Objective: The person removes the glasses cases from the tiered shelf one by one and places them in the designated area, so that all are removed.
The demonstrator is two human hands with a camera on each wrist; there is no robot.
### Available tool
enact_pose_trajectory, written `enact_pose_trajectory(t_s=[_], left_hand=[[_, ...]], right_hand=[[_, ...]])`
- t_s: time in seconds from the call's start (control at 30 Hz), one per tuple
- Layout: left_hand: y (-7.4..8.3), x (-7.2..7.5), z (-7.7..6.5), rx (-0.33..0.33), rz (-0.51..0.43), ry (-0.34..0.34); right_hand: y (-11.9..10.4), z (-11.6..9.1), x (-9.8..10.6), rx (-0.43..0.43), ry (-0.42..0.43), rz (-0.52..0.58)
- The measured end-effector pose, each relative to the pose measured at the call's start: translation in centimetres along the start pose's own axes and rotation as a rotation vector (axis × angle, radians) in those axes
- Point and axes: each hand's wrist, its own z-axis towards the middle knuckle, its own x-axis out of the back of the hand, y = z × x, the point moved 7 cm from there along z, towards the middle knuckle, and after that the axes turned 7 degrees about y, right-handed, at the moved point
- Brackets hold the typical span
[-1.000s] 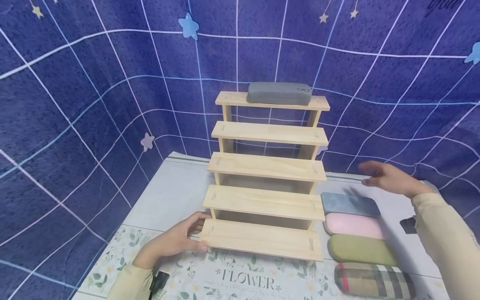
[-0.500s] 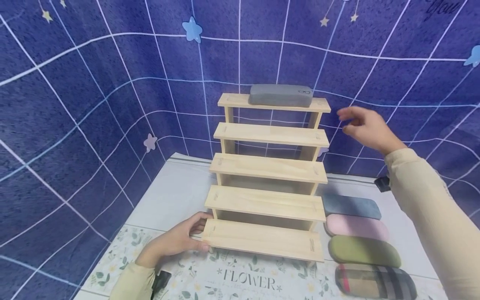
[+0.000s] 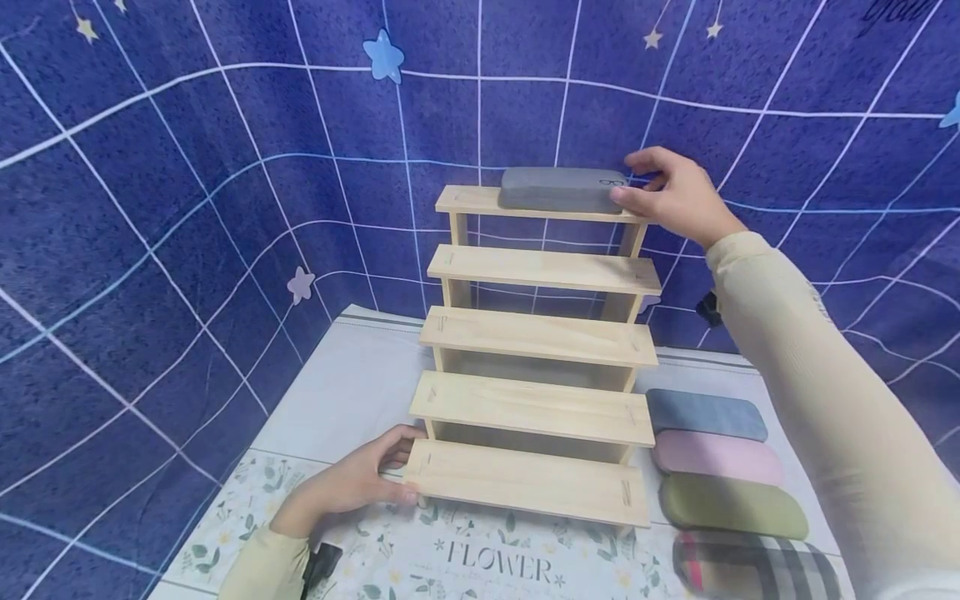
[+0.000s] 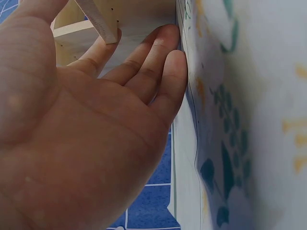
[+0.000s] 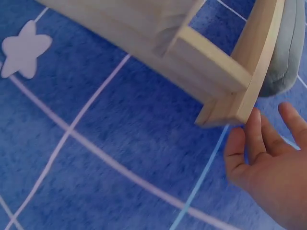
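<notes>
A stepped wooden display rack stands in the middle of the head view. My left hand grips the left end of its lowest shelf, thumb at the front edge and fingers behind. In the left wrist view, the index finger touches the end of a board. On the top shelf lies a grey glasses case with a small glasses mark. My right hand is at the case's right end, thumb and fingers spread apart. The right wrist view has its fingers beside the shelf end, with a gap to the case.
Right of the rack, several glasses cases lie in a column: blue, pink, olive green and plaid. A floral cloth covers the table front. Blue gridded fabric hangs close behind the rack.
My right hand has risen from above the blue case and moved left to the right end of the grey case on top. The left hand keeps its place on the lowest shelf.
</notes>
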Motion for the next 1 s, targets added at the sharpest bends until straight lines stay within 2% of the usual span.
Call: enact_pose_trajectory(t_s=[0.23,0.47,0.73,1.0], left_hand=[[0.3,-0.1,-0.2,0.006,-0.006,-0.003],[0.2,0.0,-0.3,0.013,0.007,-0.004],[0.4,0.0,-0.4,0.005,0.017,0.0],[0.4,0.0,-0.3,-0.005,0.009,-0.004]], right_hand=[[-0.8,1.6,-1.7,0.012,-0.043,-0.068],[-0.1,2.4,-2.3,-0.012,-0.03,-0.046],[-0.2,2.3,-2.1,-0.007,-0.118,-0.075],[0.2,1.4,-1.2,-0.012,-0.136,-0.082]])
